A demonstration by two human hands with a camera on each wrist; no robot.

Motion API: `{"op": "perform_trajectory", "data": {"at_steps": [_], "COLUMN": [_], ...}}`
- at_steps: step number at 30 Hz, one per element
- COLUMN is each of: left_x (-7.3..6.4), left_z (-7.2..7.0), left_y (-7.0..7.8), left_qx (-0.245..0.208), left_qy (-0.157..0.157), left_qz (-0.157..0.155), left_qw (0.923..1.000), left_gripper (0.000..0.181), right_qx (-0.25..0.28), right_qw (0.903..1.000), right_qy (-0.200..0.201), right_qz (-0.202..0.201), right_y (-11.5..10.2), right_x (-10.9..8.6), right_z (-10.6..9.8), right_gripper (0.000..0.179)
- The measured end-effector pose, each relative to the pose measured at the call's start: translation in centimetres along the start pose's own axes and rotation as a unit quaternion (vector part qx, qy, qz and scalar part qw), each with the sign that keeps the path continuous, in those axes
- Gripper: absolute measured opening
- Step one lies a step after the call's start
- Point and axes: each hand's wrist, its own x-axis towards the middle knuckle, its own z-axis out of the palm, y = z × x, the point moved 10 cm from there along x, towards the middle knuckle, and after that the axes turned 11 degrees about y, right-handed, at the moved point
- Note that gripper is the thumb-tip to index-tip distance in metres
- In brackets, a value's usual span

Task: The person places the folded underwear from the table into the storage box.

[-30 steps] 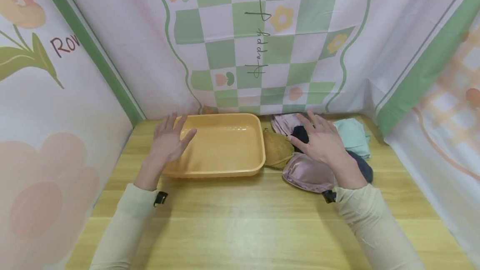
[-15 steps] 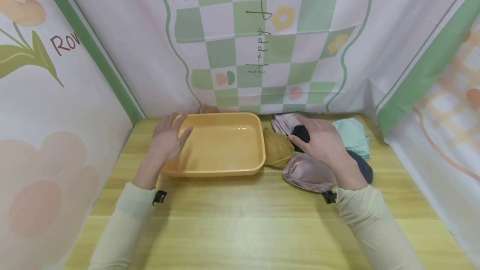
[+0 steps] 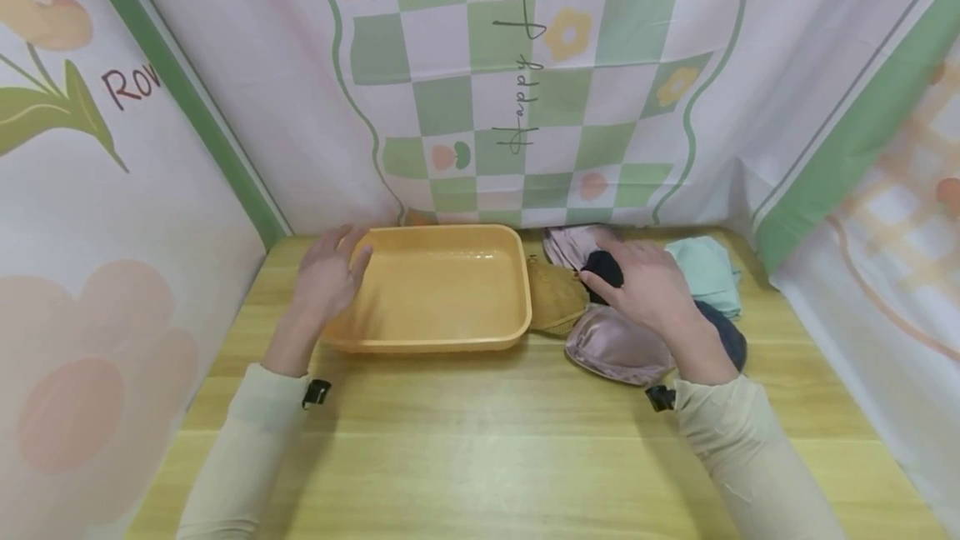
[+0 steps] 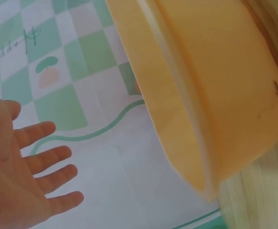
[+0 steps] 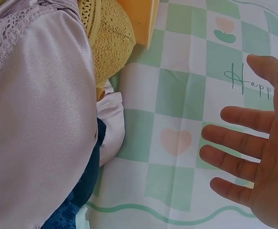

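My left hand (image 3: 324,282) is held over the left end of a yellow plastic tray (image 3: 442,298), fingers spread and nothing in them. In the left wrist view that palm (image 4: 10,176) is seen apart from the tray's wall (image 4: 239,95). Over a group of garments hovers my right hand (image 3: 651,286), also holding nothing, its fingers (image 5: 234,138) extended. Below it lie a mauve satin bra (image 3: 618,346) with lace trim, a mustard lace bra (image 3: 555,298) against the tray's right side, and a dark piece (image 3: 602,273). The right hand partly hides the garments.
Behind the dark piece is a pale pink garment (image 3: 566,246). A mint folded cloth (image 3: 705,273) and a navy garment (image 3: 723,336) lie at the right. A printed checkered curtain (image 3: 525,107) rises along the wooden table's (image 3: 480,448) back edge.
My left hand has shifted slightly left, its fingers closer together. The right hand has lowered its fingers a little over the garments. The tray and garments stay in place.
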Motion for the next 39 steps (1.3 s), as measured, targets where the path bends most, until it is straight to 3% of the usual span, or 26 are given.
{"op": "perform_trajectory", "data": {"at_steps": [9,21,39], "left_x": [0.1,0.0,-0.3], "left_z": [-0.3,-0.9,-1.3], "left_y": [-0.8,-1.3,-2.5], "left_qx": [-0.011,-0.031,-0.052], "left_qy": [0.011,0.028,0.047], "left_qz": [-0.012,-0.017,-0.032], "left_qw": [0.9998,0.999,0.997], "left_gripper": [0.048,0.043,0.039], "right_qx": [-0.005,-0.008,-0.013], "right_qw": [0.9998,0.9975,0.9967], "right_qy": [-0.017,-0.057,-0.065], "right_qz": [0.012,0.042,0.046], "right_y": [0.4,1.2,1.3], "right_x": [-0.4,-1.0,-2.0], "right_z": [0.3,0.8,0.5], "right_gripper": [0.053,0.065,0.066]}}
